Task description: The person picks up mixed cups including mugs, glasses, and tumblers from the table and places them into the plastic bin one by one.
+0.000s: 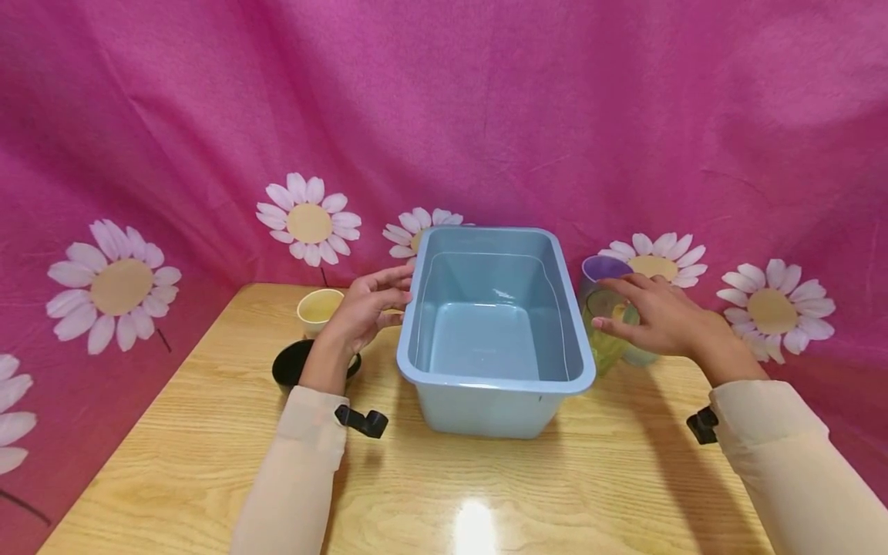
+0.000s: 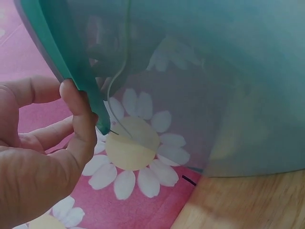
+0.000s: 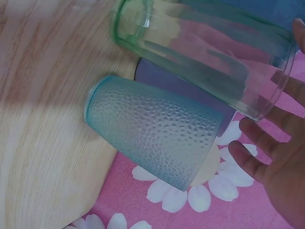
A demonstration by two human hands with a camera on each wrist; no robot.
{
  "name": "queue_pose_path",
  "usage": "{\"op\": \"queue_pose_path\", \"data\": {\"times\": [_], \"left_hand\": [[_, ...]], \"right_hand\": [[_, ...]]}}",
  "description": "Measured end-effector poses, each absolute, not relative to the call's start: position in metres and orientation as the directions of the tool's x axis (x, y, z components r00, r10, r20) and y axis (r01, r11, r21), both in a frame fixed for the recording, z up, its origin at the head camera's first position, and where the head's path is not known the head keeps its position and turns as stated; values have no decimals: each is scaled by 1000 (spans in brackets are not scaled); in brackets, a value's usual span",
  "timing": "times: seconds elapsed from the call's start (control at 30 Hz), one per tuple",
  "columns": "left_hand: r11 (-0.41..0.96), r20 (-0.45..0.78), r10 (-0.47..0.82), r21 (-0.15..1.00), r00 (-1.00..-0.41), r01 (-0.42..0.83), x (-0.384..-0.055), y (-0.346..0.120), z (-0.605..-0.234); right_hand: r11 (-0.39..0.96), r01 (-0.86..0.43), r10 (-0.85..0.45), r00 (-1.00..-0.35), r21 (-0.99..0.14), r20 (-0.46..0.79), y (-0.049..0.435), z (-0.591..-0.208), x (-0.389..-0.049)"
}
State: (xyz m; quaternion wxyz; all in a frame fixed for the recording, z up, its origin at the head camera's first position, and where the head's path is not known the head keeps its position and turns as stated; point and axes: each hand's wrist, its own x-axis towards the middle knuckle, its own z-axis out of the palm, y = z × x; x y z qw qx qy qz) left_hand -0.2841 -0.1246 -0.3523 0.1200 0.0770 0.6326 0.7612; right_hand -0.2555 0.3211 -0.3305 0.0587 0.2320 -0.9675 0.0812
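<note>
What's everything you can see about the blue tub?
The tub is light blue, apparently plastic, deep and rectangular, with rounded corners and an outturned rim. It stands upright on the wood-grain table, in front of pink floral cloth, its smooth floor bare. The left hand touches its left rim.

The left hand (image 1: 368, 308) touches a rectangular light-blue plastic tub (image 1: 489, 412) on a wooden table (image 1: 416, 493); the right hand (image 1: 662, 316) is beside a clear yellow-green tumbler (image 1: 605, 353).

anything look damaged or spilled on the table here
No spill shows on the table. Only a small dark mark on the front of the tub looks odd against plain blue; whether it's damage is unclear.
</note>
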Motion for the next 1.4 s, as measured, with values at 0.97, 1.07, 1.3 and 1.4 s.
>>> {"op": "queue_pose_path", "data": {"times": [0.97,1.07,1.3,1.4], "left_hand": [[-290,-29,282,950,-959,-115,-281,-126,-362],[-309,-22,286,944,-958,-114,-281,-126,-364],[-330,-18,294,936,-956,-120,-279,-127,-366],[-337,-12,301,934,-954,-118,-279,-127,-366]], "right_hand": [[854,-506,-486,-859,-121,161,324,-341,-256],[853,-507,-486,-858,-126,165,324,-341,-256],[844,-519,-492,-850,-136,187,324,-343,-254],[841,-520,-490,-849,-149,196,323,-343,-254]]}}
